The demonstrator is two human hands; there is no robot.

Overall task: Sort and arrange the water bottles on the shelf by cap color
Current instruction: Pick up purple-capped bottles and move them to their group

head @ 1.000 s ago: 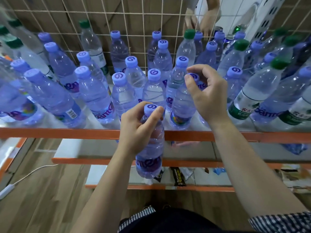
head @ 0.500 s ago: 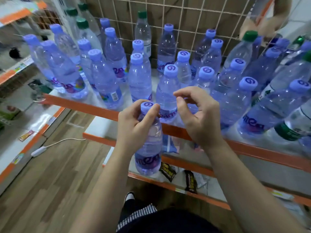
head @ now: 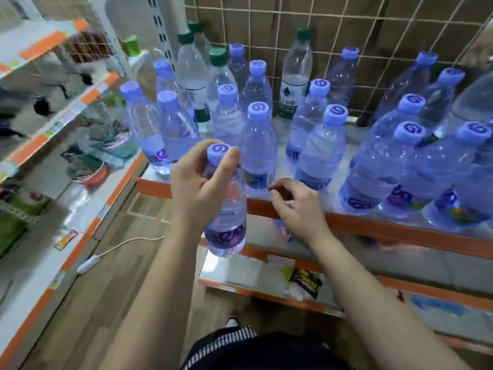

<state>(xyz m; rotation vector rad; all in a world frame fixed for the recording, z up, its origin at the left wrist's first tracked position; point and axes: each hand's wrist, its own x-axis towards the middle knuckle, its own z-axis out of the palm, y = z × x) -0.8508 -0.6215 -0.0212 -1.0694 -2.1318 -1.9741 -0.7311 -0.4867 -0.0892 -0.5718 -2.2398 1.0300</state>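
Note:
My left hand (head: pixel 198 182) grips the neck of a purple-capped water bottle (head: pixel 226 222), held upright in front of the shelf's orange front edge (head: pixel 373 228). My right hand (head: pixel 296 206) hovers at that edge with loosely curled fingers and holds nothing. Several purple-capped bottles (head: pixel 257 145) stand on the shelf. Green-capped bottles stand at the back: two at the left (head: pixel 192 73) and one by the wire grid (head: pixel 294 76).
A wire mesh panel (head: pixel 346 28) backs the shelf. Another orange-edged shelf unit (head: pixel 53 124) with goods stands at the left. Lower shelves (head: pixel 266 281) hold small packets. A white cord with a switch (head: pixel 88 265) lies on the wooden floor.
The view has swung left, bringing the left shelf unit and green-capped bottles in. My right hand has dropped from cap height to the shelf edge. My left hand still holds its bottle.

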